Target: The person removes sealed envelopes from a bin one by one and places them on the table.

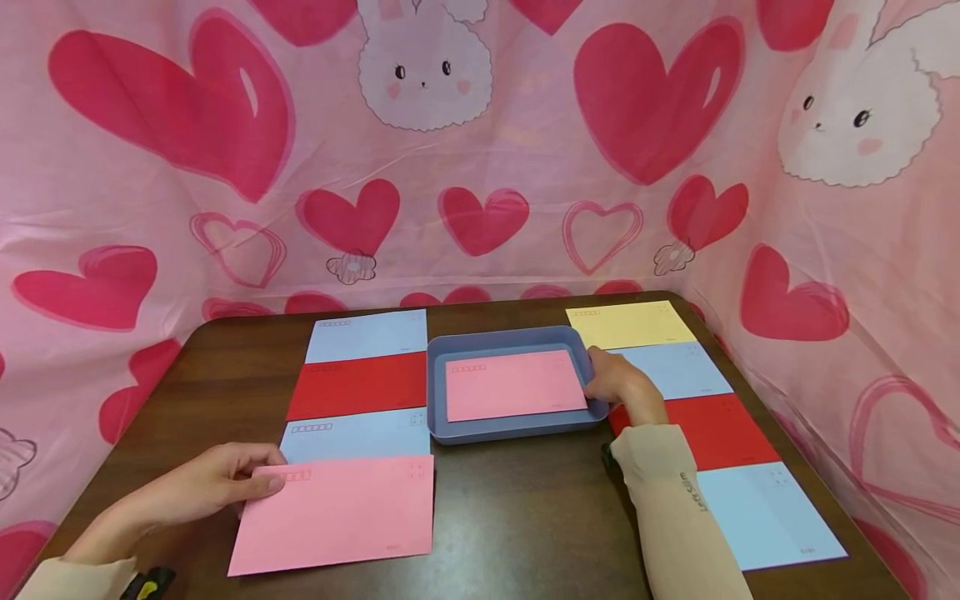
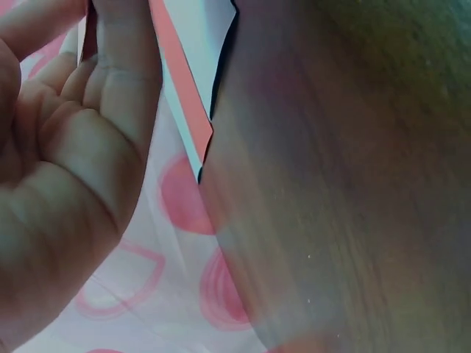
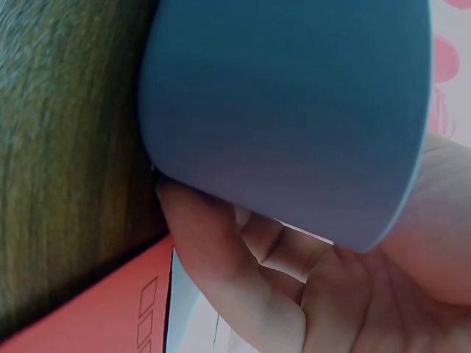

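My left hand (image 1: 213,482) pinches the left edge of a pink envelope (image 1: 345,517) between thumb and fingers, at the front left in the head view. The envelope overlaps the near edge of a light blue envelope (image 1: 360,435). In the left wrist view the palm of the left hand (image 2: 81,169) shows, and the pinch is mostly out of frame. With its thumb at the rim and fingers under the outer wall, my right hand (image 1: 618,383) grips the right end of a blue-grey tray (image 1: 525,427). A second pink envelope (image 1: 513,385) lies inside the tray.
Left of the tray, a red envelope (image 1: 356,386) and another light blue one (image 1: 367,335) continue the column. On the right, yellow (image 1: 630,323), light blue (image 1: 678,371), red (image 1: 723,433) and light blue envelopes (image 1: 772,517) form a second column. A heart-patterned cloth (image 1: 480,158) surrounds the brown table (image 1: 517,517).
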A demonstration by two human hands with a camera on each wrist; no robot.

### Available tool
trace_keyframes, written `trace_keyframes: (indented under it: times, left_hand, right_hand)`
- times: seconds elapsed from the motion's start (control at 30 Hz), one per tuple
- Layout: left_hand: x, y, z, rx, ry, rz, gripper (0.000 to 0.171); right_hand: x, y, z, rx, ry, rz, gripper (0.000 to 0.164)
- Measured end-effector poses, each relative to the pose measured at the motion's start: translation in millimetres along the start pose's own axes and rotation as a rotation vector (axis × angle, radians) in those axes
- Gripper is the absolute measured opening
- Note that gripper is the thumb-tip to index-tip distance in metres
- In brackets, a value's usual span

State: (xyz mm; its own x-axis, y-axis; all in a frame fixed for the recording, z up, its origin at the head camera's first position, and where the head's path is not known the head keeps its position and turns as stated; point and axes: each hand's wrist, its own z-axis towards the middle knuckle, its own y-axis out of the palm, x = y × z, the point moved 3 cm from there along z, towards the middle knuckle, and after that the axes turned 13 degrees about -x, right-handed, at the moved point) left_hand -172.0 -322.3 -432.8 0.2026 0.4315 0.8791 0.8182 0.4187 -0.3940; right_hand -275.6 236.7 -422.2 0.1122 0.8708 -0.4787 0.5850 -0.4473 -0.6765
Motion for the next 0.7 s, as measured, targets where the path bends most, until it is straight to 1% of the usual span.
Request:
trace_keyframes:
  times: [0.07,0.13,0.27,0.33,0.5,0.7]
  left_hand:
    - [-1.0,1.2,-0.2,-0.015,0.001,-0.025,0.009]
    - [-1.7,1.7,-1.0,-0.027,0.006,-0.027,0.01]
    - [-2.1,1.7,-2.7,-0.045,0.022,0.004,0.011]
    - [-2.2,1.9,-2.5,-0.045,0.017,0.024,0.011]
    - [-1.7,3.5,0.6,-0.028,-0.052,0.056,0.011]
    - [1.4,4.9,3.8,0.004,-0.116,0.111,0.013]
  right_hand:
    - [-0.1,0.2,0.6,-0.003,0.004,0.002,0.08]
    - [-0.2,0.2,1.2,-0.005,0.008,0.004,0.081]
    - [-0.3,0.0,2.0,-0.004,0.013,-0.004,0.082]
    - [-0.2,-0.3,2.4,-0.002,0.014,-0.013,0.082]
    - [-1.1,-0.1,1.8,-0.002,0.01,-0.013,0.079]
    - [-1.4,0.1,1.3,0.002,0.009,-0.003,0.078]
